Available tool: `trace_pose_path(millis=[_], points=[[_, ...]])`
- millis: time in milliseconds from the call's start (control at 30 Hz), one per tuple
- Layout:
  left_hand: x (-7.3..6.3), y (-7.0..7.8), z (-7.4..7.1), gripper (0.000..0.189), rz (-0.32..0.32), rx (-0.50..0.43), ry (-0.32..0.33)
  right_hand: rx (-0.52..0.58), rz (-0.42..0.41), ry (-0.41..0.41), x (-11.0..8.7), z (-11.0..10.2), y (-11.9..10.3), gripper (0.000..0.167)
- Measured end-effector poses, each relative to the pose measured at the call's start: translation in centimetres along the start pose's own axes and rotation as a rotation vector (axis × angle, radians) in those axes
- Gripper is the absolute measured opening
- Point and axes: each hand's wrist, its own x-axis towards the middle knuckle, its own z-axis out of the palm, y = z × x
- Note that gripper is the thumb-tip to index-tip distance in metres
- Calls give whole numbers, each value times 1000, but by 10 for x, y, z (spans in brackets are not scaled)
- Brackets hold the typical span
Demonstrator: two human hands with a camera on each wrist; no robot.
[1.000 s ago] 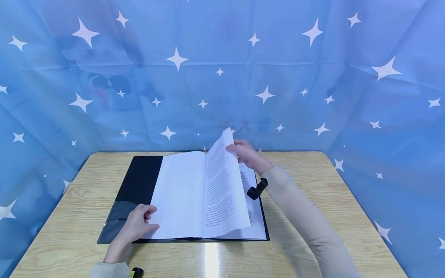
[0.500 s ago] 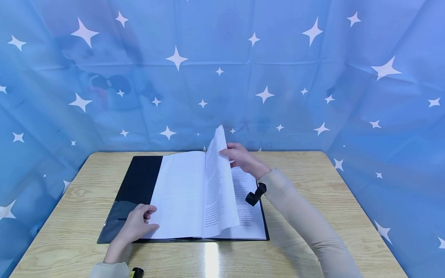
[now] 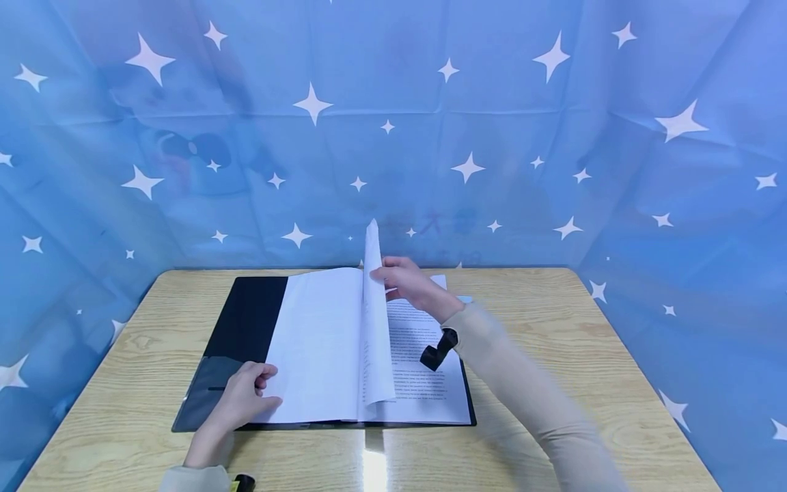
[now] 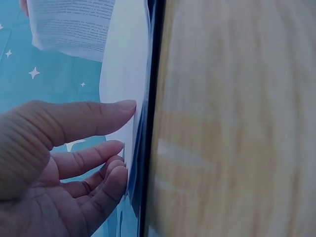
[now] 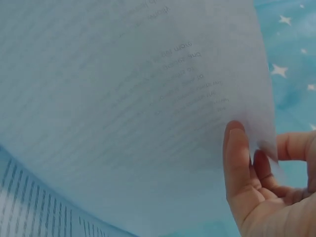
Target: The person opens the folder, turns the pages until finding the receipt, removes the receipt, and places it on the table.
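Observation:
An open black folder (image 3: 255, 311) lies on the table with white sheets in it. My right hand (image 3: 408, 280) pinches a printed page (image 3: 376, 328) near its top outer edge, thumb on one face and fingers on the other. That page stands nearly upright at the folder's middle, bowed. In the right wrist view, the page (image 5: 123, 98) fills most of the frame, its print showing through faintly. My left hand (image 3: 246, 396) rests at the lower left edge of the left page (image 3: 316, 348), thumb (image 4: 94, 118) touching the paper and the other fingers loosely bent.
The wooden table (image 3: 535, 335) carries the folder near its middle. A printed sheet (image 3: 424, 355) lies flat on the folder's right side. Behind the table hangs a blue curtain (image 3: 393, 164) with white stars. A small black device (image 3: 438, 350) is strapped to the right wrist.
My right hand has moved left, swinging the gripped page from a rightward slant to nearly upright. More of the printed sheet beneath shows. The left hand has stayed still.

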Motion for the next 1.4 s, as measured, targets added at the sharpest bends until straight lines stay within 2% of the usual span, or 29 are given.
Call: trace_pose_path(millis=[333,600,700,800,1033,1133,1400], points=[[0,1,0,39,-4,-1,2,42,24,17,8,19,-2,28],[0,3,1,26,23,-7,44,84,45,6,13,31,-3,30],[-2,5,2,22,70,-17,95,90,50,2,15,36,-3,30],[-3,8,1,18,147,-26,159,90,61,2,18,41,-3,29],[-3,21,-6,16,275,-43,262,78,68,2,26,53,3,29],[-5,28,-10,16,309,-66,292,70,57,0,29,58,6,26],[-10,46,-15,12,350,-100,334,81,60,-7,36,71,10,23]])
